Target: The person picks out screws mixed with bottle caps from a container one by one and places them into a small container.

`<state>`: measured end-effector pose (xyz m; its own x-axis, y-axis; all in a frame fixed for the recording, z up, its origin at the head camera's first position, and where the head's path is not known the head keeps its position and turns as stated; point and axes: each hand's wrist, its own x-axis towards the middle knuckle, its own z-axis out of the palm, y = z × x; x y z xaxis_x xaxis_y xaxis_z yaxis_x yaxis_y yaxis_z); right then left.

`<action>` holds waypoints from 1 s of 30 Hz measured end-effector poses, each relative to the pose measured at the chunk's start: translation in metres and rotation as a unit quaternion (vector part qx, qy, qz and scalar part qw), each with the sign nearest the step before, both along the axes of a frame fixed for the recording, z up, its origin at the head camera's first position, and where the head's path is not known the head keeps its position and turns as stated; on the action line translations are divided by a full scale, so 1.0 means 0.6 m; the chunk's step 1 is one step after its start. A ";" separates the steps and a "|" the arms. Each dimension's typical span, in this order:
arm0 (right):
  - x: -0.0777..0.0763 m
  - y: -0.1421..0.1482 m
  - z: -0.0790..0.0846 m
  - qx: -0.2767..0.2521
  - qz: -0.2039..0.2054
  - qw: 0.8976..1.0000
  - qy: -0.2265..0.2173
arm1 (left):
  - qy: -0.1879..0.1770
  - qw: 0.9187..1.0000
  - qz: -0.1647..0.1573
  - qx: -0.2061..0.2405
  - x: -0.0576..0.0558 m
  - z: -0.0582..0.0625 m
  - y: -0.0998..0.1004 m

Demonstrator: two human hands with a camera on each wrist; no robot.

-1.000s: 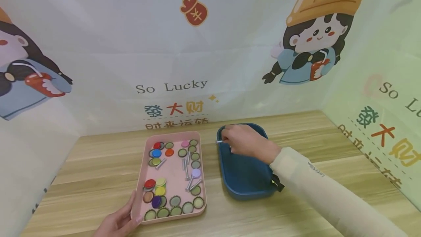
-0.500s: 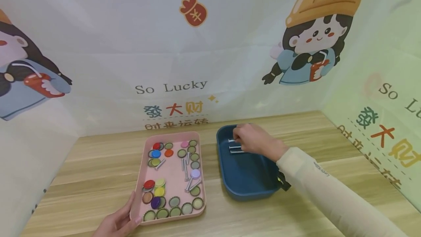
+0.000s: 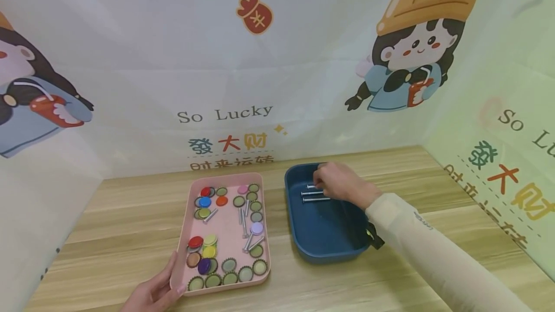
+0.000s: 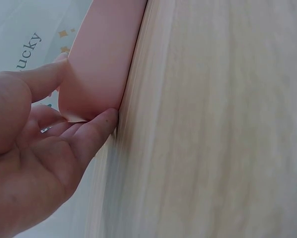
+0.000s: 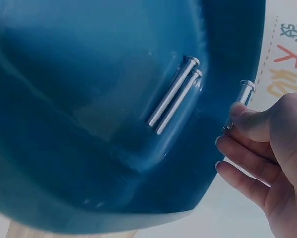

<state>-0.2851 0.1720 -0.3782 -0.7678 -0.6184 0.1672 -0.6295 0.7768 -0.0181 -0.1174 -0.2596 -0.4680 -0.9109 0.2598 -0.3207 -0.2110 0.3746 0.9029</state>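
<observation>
My right hand (image 3: 344,184) is over the far part of a blue box (image 3: 329,235). In the right wrist view, thumb and fingers pinch a silver screw (image 5: 244,91) with its head pointing up and away. Two similar screws (image 5: 173,96) lie side by side on the box floor. My left hand (image 3: 151,289) holds the near left corner of a pink tray (image 3: 223,292); in the left wrist view its thumb is at the rim and its fingers lie against the corner near the table. Coloured and plain bottle caps (image 3: 204,201) lie in the tray, with several more screws (image 3: 244,225).
The tray and box stand side by side on a wood-grain table (image 3: 130,225), a narrow gap between them. A black strap or clip (image 3: 375,236) sticks out at the box's right side. A printed cloth (image 3: 225,76) encloses the back and sides.
My right hand has moved to the right inside the box with its screw, uncovering the two lying screws. My left hand stays at the tray corner.
</observation>
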 end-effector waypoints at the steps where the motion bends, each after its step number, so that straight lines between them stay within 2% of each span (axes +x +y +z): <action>1: -0.001 0.001 0.000 0.001 0.000 1.000 -0.002 | 0.000 1.000 0.000 0.000 0.000 0.000 0.000; 8: -0.011 -0.001 0.005 0.015 -0.002 0.999 -0.040 | 0.006 1.000 0.002 -0.001 0.000 0.001 -0.003; 21: -0.029 -0.014 0.004 0.030 0.035 0.994 -0.103 | 0.008 1.000 0.007 0.001 0.001 0.001 -0.002; 26: -0.025 -0.021 -0.004 0.045 0.013 0.986 -0.158 | 0.001 1.000 0.001 0.003 0.000 -0.001 -0.003; 30: -0.022 -0.026 -0.005 0.052 0.007 0.984 -0.169 | -0.010 1.000 -0.005 0.026 -0.002 -0.003 -0.003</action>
